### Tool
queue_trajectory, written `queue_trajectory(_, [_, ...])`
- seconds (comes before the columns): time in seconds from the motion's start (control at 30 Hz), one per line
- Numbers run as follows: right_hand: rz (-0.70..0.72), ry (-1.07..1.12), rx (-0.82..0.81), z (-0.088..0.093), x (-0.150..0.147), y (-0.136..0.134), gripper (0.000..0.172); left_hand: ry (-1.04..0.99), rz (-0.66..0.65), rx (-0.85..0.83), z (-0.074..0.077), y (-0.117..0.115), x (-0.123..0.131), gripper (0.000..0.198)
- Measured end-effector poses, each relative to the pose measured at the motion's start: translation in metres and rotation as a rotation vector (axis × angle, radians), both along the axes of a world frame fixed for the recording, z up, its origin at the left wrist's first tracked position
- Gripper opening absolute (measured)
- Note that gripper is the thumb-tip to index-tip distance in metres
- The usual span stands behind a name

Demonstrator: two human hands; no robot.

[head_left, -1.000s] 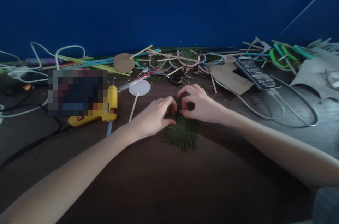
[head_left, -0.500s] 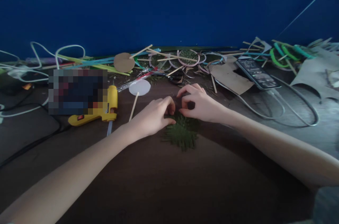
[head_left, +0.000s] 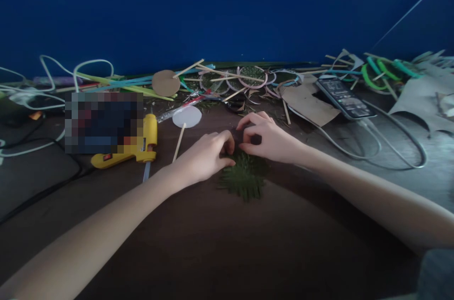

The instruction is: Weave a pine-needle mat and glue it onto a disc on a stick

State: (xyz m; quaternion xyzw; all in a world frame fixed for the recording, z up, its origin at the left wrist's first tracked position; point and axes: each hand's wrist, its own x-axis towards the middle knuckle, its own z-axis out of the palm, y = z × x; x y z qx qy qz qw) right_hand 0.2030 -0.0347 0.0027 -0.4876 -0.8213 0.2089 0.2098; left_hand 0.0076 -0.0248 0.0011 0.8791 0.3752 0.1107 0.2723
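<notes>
A mat of short green sprigs, like clipped needles [head_left: 243,179], lies on the dark table in front of me, its far edge between my hands. My left hand [head_left: 209,156] curves in from the left, its thumb at the sprigs' edge and a small gap between thumb and bent fingers. From the right, my right hand [head_left: 266,138] bends its index finger toward the thumb in a ring at the far edge. Anything held in that pinch is too small to make out. A wooden stick [head_left: 179,141] lies just beyond my left hand.
To the left lies a yellow glue gun [head_left: 149,139] beside a blurred-out patch. A white disc [head_left: 187,116], a brown cardboard disc [head_left: 166,83], sticks and rings crowd the back. On the right, a phone [head_left: 345,98] with a cable [head_left: 416,149] rests by cardboard [head_left: 308,101].
</notes>
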Motion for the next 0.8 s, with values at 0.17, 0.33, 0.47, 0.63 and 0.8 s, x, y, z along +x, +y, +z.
queue_trajectory(0.17, [0.068, 0.094, -0.026, 0.005, -0.003, -0.002, 0.019, 0.022, 0.001, 0.008, 0.005, -0.001, 0.001, 0.017])
queue_trajectory(0.33, [0.122, 0.143, -0.003, 0.008, -0.007, -0.007, 0.013, 0.021, -0.029, 0.055, 0.01, -0.001, 0.003, 0.01])
queue_trajectory(0.47, [0.165, 0.156, -0.008, 0.012, -0.006, -0.009, 0.015, 0.015, -0.056, 0.074, 0.009, 0.0, 0.002, 0.009])
queue_trajectory(0.63, [0.107, 0.062, 0.02, 0.009, -0.004, -0.007, 0.016, 0.012, -0.013, 0.02, 0.009, 0.0, 0.0, 0.009])
queue_trajectory(0.8, [0.159, -0.172, 0.177, -0.001, -0.005, -0.008, 0.013, 0.002, -0.006, 0.004, 0.011, 0.0, -0.001, 0.008])
